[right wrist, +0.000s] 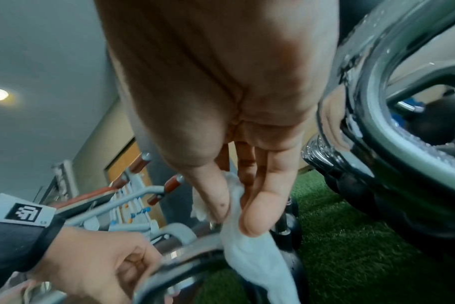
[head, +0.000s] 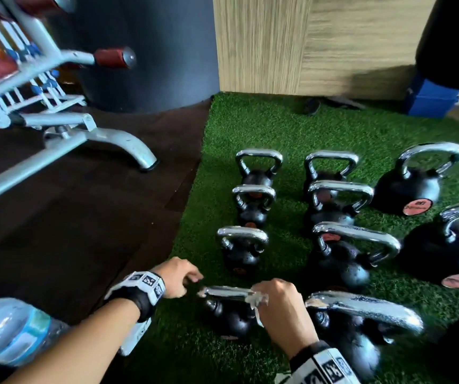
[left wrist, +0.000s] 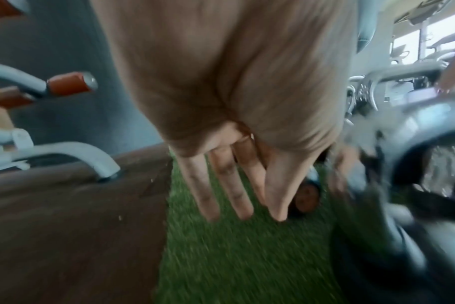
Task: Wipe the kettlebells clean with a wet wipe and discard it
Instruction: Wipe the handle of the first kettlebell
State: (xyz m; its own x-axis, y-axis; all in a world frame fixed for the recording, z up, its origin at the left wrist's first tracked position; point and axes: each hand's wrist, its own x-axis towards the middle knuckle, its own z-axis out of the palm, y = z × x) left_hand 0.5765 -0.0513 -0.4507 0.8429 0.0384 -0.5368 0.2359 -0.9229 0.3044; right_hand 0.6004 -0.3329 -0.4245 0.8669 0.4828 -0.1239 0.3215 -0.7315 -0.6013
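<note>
Several black kettlebells with chrome handles stand in rows on green turf (head: 278, 128). The nearest small kettlebell (head: 231, 317) sits in front of me. My right hand (head: 258, 295) pinches a white wet wipe (head: 257, 299) against the right end of its handle (head: 222, 291). In the right wrist view the wet wipe (right wrist: 249, 257) hangs between thumb and fingers of my right hand (right wrist: 234, 218) over that handle (right wrist: 174, 244). My left hand (head: 192, 279) hovers by the handle's left end, holding nothing. Its fingers (left wrist: 234, 185) look relaxed in the blurred left wrist view.
A larger kettlebell (head: 361, 309) stands close on the right of my right hand. A water bottle (head: 9, 331) lies at lower left. A white bench frame (head: 98, 134) stands on the dark floor mat to the left. A blue box (head: 430, 101) sits by the wooden wall.
</note>
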